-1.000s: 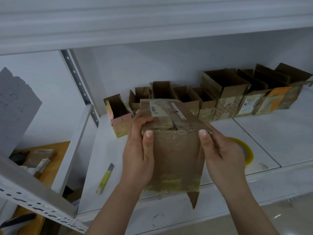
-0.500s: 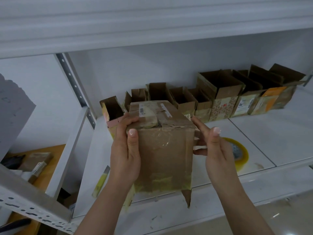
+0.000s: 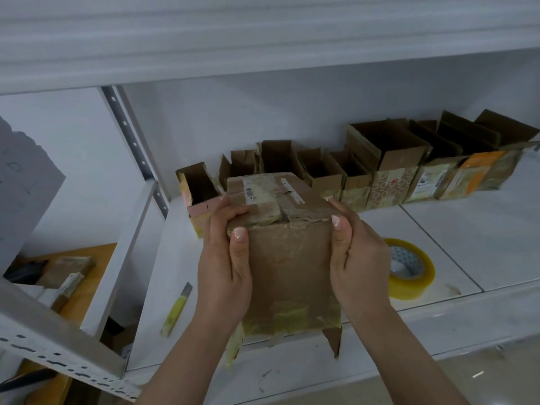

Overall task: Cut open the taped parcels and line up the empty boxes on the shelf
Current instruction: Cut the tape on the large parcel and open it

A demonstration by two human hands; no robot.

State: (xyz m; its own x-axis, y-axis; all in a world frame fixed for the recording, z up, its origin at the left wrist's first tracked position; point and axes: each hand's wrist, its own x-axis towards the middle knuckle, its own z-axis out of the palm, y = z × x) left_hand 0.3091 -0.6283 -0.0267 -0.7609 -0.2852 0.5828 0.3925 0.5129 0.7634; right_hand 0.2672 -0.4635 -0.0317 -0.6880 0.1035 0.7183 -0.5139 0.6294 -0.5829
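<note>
I hold a brown taped parcel (image 3: 287,258) upright over the front of the white shelf (image 3: 482,235). Its top carries a white label and tape, and loose flaps hang at its bottom. My left hand (image 3: 225,258) grips its left side with the thumb on the front face. My right hand (image 3: 356,258) grips the right side, thumb at the top corner. A row of several open, empty cardboard boxes (image 3: 388,165) stands along the back of the shelf. A yellow utility knife (image 3: 176,309) lies on the shelf to the left of my hands.
A roll of clear yellowish tape (image 3: 410,268) lies just right of my right hand. A perforated metal upright (image 3: 133,147) bounds the shelf on the left. More parcels (image 3: 65,273) sit on a wooden surface lower left. The upper shelf edge (image 3: 263,39) hangs overhead.
My right hand, which had come off the parcel with fingers spread, grips its right side again. The parcel has stayed in about the same place over the shelf front.
</note>
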